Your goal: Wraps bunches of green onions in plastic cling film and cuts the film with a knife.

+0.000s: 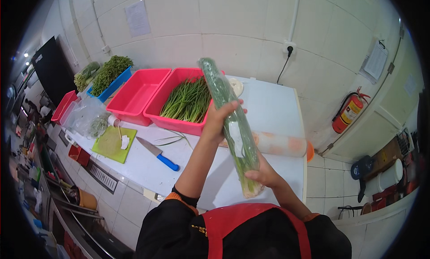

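Observation:
A long bundle of green onions wrapped in clear plastic film (pixel 220 91) slants above the white table, root end towards me. It bears a white label. My left hand (pixel 218 119) grips its middle, the thumb across the top. Lower down, my right hand (pixel 267 173) holds it near the pale roots. Loose green onions (pixel 188 101) fill a pink plastic tub (pixel 174 125) behind the left hand. Beyond the right forearm lies a roll of clear plastic film (pixel 282 145). A blue-handled kitchen knife (pixel 158 154) rests on the table left of my left forearm.
A second pink tub (pixel 137 94) and a blue crate (pixel 114 84) of leafy greens stand along the wall. A green cutting board (pixel 114 143) lies at the left. On the right are the table's edge, a fire extinguisher (pixel 350 111) and a door (pixel 373 121).

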Demonstrator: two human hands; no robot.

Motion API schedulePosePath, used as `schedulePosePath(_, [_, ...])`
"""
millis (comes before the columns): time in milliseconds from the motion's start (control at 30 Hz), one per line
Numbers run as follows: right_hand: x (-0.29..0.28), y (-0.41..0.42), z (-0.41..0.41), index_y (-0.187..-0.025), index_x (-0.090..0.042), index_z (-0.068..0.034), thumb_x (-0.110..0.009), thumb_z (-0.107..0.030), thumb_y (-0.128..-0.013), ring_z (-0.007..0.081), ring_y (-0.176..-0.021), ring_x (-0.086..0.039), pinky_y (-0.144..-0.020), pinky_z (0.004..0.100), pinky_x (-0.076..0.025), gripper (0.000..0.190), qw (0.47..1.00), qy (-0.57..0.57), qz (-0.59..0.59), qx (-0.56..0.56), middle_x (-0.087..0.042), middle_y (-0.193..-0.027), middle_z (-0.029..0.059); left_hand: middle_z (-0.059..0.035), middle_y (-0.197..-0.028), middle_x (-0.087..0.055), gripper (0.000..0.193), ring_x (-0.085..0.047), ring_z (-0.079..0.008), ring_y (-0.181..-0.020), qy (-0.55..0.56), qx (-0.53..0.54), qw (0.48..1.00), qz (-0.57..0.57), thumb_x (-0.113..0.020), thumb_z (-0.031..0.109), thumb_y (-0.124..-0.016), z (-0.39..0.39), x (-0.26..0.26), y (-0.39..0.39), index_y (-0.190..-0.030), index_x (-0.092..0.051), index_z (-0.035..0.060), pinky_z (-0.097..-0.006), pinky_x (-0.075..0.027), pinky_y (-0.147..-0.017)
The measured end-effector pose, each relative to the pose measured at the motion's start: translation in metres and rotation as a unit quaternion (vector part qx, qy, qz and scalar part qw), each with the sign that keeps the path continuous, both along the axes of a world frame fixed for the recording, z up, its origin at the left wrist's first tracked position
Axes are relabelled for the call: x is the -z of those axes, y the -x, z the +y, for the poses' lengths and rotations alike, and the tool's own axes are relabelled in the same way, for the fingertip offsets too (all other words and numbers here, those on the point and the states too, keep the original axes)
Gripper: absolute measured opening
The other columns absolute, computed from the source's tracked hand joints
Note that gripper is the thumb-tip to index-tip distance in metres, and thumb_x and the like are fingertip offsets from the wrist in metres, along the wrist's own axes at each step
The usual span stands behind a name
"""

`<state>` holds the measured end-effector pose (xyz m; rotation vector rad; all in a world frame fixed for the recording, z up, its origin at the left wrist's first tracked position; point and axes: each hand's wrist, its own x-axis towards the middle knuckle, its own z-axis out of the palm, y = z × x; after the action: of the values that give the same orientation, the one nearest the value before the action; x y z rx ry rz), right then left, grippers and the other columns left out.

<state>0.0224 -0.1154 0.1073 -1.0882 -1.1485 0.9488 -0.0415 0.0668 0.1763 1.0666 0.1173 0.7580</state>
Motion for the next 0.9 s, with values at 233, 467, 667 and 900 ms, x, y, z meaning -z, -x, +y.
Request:
schedulePosePath(233, [0.034,-0.061,-0.042,-0.134,-0.032,0.001,-0.070,-0.038,-0.074,0.0228,-0.090,-0.061,-0.067,0.0364,-0.055,0.082,0.959,0.104,0.246,-0.096,-0.056,-0.107,0.0142,-0.0071,-0.088,-0.058,0.042,-0.061,-0.0220,-0.070,0.124,-0.110,0.980,-0.110,-0.064,0.014,-0.079,0.043,0.013,-0.008,-0.115,-0.045,0.0049,-0.0372,-0.054,-0.064])
schedulePosePath(467, [0.039,-0.194,-0.025,-0.110,-0.053,-0.008,-0.053,-0.027,-0.089,0.0226,-0.078,-0.062,-0.061,0.0374,-0.054,0.028,0.912,0.054,0.282,0.294,-0.060,-0.096,0.0108,-0.0080,-0.086,-0.058,0.032,-0.062,-0.0238,-0.076,0.241,-0.201,0.946,-0.078,-0.064,0.026,-0.086,0.074,0.060,-0.076,-0.104,-0.050,0.0044,-0.0398,-0.055,-0.072])
schedulePosePath(667, [0.081,-0.324,0.027,-0.111,-0.054,-0.014,-0.040,-0.030,-0.096,0.0213,-0.078,-0.061,-0.060,0.0337,-0.053,0.026,0.932,0.025,0.005,0.361,-0.059,-0.094,0.0091,-0.0113,-0.105,-0.059,0.033,-0.058,-0.0274,-0.097,0.257,-0.002,0.962,0.093,-0.060,0.031,-0.087,0.160,0.139,-0.150,-0.108,-0.053,0.0063,-0.0465,-0.050,-0.086])
schedulePosePath(900, [0.174,-0.400,0.078,-0.121,-0.048,-0.016,-0.054,-0.036,-0.087,0.0345,-0.104,-0.054,-0.095,0.0558,-0.036,0.040,0.754,0.214,-0.498,0.371,-0.055,-0.115,0.0119,-0.0151,-0.127,-0.051,0.059,-0.052,-0.0290,-0.113,-0.216,-0.096,0.899,0.368,-0.061,0.037,-0.085,0.152,0.185,-0.175,-0.133,-0.043,0.0082,-0.0419,-0.042,-0.096])
